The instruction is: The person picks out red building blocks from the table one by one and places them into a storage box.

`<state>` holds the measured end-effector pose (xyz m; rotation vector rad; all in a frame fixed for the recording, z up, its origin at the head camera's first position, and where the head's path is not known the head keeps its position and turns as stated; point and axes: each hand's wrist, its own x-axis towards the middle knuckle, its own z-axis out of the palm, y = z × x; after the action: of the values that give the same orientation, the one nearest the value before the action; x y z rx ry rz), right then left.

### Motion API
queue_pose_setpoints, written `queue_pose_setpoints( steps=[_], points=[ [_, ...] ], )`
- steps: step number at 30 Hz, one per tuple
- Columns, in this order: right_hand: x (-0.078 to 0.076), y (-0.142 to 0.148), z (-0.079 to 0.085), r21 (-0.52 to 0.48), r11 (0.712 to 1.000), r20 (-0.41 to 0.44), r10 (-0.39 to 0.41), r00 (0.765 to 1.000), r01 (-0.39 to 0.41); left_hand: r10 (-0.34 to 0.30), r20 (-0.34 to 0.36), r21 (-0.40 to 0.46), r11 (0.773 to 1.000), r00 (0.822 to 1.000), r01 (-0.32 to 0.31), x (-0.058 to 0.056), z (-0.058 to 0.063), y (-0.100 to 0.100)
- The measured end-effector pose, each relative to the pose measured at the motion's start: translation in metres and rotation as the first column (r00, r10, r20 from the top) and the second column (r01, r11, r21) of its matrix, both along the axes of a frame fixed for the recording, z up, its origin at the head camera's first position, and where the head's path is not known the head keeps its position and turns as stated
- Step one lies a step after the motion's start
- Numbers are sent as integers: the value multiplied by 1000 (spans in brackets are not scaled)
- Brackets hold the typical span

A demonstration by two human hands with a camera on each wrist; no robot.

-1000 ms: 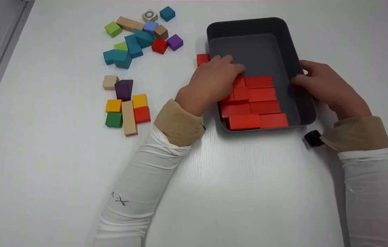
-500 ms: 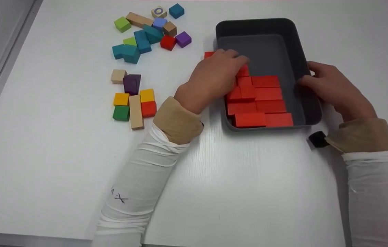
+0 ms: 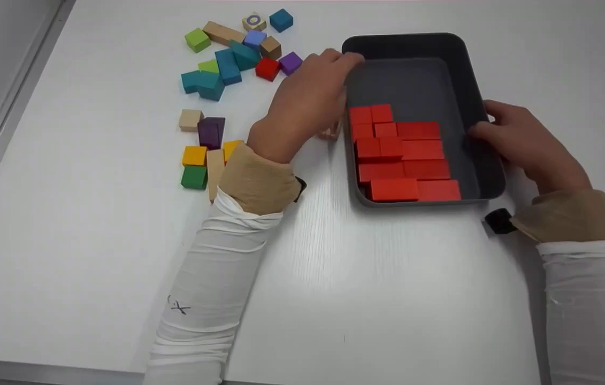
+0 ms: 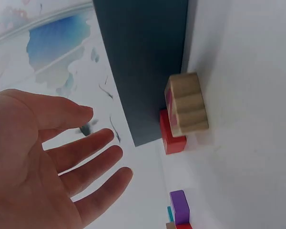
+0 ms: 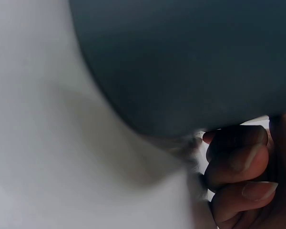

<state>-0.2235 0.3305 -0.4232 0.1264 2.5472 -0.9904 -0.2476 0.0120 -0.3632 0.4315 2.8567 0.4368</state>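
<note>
My left hand [image 3: 305, 96] hangs over the left wall of a dark grey tray [image 3: 457, 59]. Its fingers are spread and hold nothing in the left wrist view. Below it, outside the tray, stand a wooden block with a pink face [image 4: 188, 105] and a red block [image 4: 172, 138]; the hand mostly hides them in the head view. Rows of red blocks [image 3: 422, 149] fill the near left part of the tray. My right hand [image 3: 529, 139] grips the tray's right wall, its thumb inside; in the right wrist view its fingers [image 5: 236, 167] curl beneath the rim.
Toward the back left lies a loose group of coloured blocks, among them a teal block [image 3: 228, 67] and a purple block [image 3: 290, 63]. Nearer, a green block [image 3: 194, 177], a dark purple block [image 3: 211, 132] and several others lie together. The white table [image 3: 93, 240] carries everything.
My left hand has let go of a red block in the tray and moved up and left to the tray's left wall. The right hand keeps its grip.
</note>
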Motion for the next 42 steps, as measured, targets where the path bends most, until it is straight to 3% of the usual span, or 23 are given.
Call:
queue_pose_setpoints(
  steps=[11, 18, 25, 29, 37, 42],
  points=[
    [4, 3, 1, -20, 1000, 17, -19, 1000, 19, 121, -46, -68, 990, 992, -124, -9, -13, -20],
    [3, 3, 1, -31, 999, 3, -23, 1000, 23, 198, 40, -107, 975, 979, -193, -13, -17, -30],
    [3, 1, 1, -26, 999, 19, -22, 1000, 22, 261, 130, -108, 963, 957, -248, -15, -22, -41],
    [2, 0, 1, -20, 1000, 15, -17, 1000, 17, 262, 155, -107, 963, 953, -247, -17, -21, -46],
    [3, -1, 2, -9, 1000, 23, -9, 1000, 9, 226, 145, -100, 972, 963, -213, -19, -24, -55],
    [2, -1, 0, -10, 1000, 26, -9, 1000, 9, 254, 132, -92, 965, 958, -244, -21, -28, -57]
  ],
)
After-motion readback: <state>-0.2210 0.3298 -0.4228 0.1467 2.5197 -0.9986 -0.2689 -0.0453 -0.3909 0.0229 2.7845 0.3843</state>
